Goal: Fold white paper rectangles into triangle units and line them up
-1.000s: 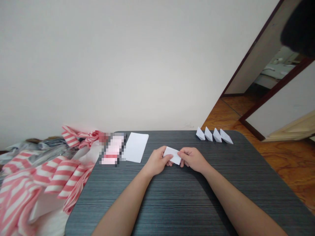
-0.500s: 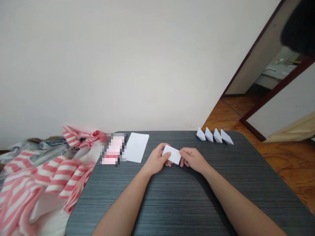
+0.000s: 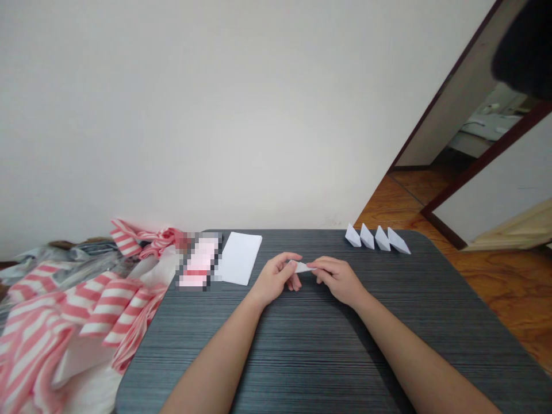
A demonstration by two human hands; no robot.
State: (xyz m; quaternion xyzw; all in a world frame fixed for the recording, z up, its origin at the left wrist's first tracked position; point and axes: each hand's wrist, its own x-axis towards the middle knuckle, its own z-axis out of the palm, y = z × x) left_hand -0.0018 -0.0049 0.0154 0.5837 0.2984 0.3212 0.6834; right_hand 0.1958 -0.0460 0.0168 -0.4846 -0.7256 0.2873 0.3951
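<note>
"Where is the small white paper (image 3: 301, 267)?"

"Just below the middle of the frame, tilted nearly edge-on, between the person's hands."

"How do they hold it?"

"The left hand (image 3: 272, 280) pinches one end under its thumb; the right hand (image 3: 343, 279) has its fingertips closed on the other."

"And around them?"

"On the dark table (image 3: 302, 356), a larger white paper (image 3: 240, 259) lies left of centre; four pointed paper shapes (image 3: 367, 237) stand in a row, right of centre."

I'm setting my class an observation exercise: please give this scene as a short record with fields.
Left grip: pinches left end of paper
Right grip: on paper's right end
Paper: small, white, seen nearly edge-on
Table: dark, finely lined
Table left: white sheet, pixelated pink item
Table right: four folded papers, in a row
Beside table: red-and-white striped cloth
</note>
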